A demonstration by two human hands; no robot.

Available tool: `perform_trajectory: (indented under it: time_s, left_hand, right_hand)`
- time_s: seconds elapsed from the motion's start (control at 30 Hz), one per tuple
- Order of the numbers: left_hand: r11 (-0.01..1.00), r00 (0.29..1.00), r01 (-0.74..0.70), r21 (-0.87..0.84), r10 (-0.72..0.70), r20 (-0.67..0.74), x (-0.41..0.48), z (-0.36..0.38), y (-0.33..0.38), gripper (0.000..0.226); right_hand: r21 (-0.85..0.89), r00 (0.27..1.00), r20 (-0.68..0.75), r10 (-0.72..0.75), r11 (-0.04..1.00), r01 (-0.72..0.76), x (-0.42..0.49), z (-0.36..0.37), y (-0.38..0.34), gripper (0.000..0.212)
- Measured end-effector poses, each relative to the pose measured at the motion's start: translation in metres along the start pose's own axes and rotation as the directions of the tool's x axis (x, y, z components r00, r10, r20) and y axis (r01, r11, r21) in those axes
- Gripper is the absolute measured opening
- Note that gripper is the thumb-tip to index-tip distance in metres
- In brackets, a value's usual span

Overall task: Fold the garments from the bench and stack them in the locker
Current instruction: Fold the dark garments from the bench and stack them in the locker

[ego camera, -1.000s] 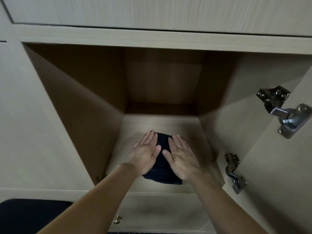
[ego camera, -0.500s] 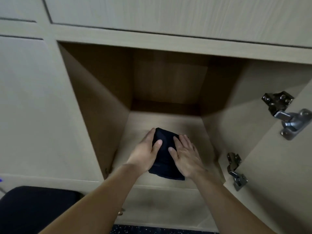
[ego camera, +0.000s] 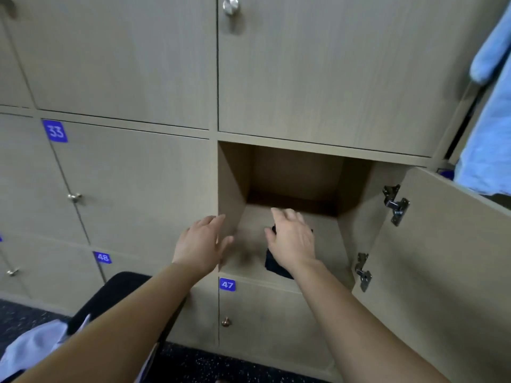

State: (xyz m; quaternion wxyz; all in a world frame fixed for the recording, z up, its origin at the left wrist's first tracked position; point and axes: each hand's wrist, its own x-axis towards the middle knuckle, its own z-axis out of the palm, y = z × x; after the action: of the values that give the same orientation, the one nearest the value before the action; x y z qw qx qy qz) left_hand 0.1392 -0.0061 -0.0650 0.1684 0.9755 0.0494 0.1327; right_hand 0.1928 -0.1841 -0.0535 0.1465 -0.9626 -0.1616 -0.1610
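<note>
1. Locker (ego camera: 231, 189): open compartment above label 47 (ego camera: 227, 284); its door (ego camera: 442, 258) stands swung out to the right on two metal hinges (ego camera: 395, 204).
2. Dark garment (ego camera: 276, 265): folded, lying on the locker floor near the front edge, largely hidden behind the right hand.
3. Right hand (ego camera: 293, 241): palm down over the dark garment, fingers (ego camera: 287, 215) extended and close together, gripping nothing; contact with the cloth cannot be told.
4. Left hand (ego camera: 200, 244): outside the compartment, in front of its left wall, fingers (ego camera: 213, 221) straight and slightly spread, holding nothing.
5. Bench (ego camera: 116, 291): dark seat at lower left, carrying a pale garment (ego camera: 36, 346).
6. Blue cloth (ego camera: 489, 120): hangs at upper right, beyond the door.
</note>
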Motion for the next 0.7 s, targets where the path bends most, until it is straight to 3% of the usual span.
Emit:
perform_trajectory:
  time_s: [0.4, 0.7]
  left_hand:
    - [0.949, 0.948, 0.314, 0.038, -0.311, -0.061, -0.168, -0.05, -0.109, 0.055]
    - [0.865, 0.861, 0.502, 0.023, -0.497, -0.108, -0.269, -0.061, -0.206, 0.05]
  right_hand:
    - [0.161, 0.964, 0.106, -0.245, 0.961, 0.226, -0.103, 0.016, -0.155, 0.039]
    - [0.219, 0.856, 0.283, -0.433, 0.898, 0.382, -0.163, 0.075, -0.237, 0.039]
